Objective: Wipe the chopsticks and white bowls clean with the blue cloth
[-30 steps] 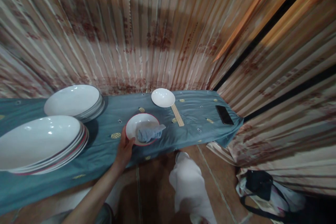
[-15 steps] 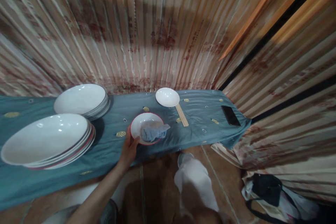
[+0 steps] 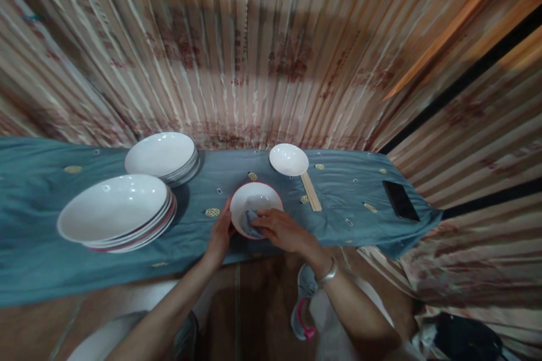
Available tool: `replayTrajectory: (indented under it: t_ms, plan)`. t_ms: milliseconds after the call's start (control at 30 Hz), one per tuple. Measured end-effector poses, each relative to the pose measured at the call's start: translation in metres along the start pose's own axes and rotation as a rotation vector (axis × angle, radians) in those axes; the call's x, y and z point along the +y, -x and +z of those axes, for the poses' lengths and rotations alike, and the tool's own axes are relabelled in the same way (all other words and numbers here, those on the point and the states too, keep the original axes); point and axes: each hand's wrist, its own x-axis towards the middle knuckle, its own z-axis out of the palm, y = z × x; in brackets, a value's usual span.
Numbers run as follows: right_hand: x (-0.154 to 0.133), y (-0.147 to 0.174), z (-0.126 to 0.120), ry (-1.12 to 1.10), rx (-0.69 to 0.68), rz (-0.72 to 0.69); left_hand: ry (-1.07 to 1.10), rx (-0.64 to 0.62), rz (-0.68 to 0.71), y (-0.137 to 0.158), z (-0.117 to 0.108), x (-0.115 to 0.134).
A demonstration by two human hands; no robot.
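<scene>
A white bowl with a red rim stands near the front edge of the cloth-covered table. My left hand grips its left side, fingers behind the wall. Inside the bowl, my right hand presses a crumpled bluish cloth against the inner surface; the fingers partly cover it. A second white bowl sits behind, with several wooden chopsticks lying side by side next to it.
Two stacks of white dishes stand to the left, a front stack and a back stack. A black phone lies at the right end of the blue tablecloth. Pleated curtains hang close behind. A dark bag rests at lower right.
My right hand has come into view from the right and taken hold of the cloth in the bowl. The left hand keeps its grip. The view has shifted left.
</scene>
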Motion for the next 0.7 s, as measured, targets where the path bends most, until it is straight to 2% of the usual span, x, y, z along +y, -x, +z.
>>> replayTrajectory:
  t_ms: [167,233,367,467,600,700]
  plan:
    - [-0.014,-0.009,0.015,-0.086,-0.033,-0.095,-0.133,0.047,0.060,-0.006,-0.005,0.000]
    - [-0.019,-0.013,0.021,-0.078,-0.004,-0.104,-0.216,0.085,0.077,-0.009,-0.010,-0.004]
    - [-0.023,-0.019,0.029,-0.019,0.076,-0.118,-0.282,0.151,0.024,-0.014,-0.020,-0.013]
    - [-0.023,-0.024,0.032,0.037,0.102,-0.112,-0.247,0.196,-0.006,-0.016,-0.022,-0.015]
    - [-0.024,-0.029,0.035,0.081,0.151,-0.092,-0.155,0.132,-0.012,-0.016,-0.015,-0.008]
    - [-0.022,-0.032,0.038,0.077,0.191,-0.105,-0.058,0.117,-0.082,-0.011,-0.007,0.001]
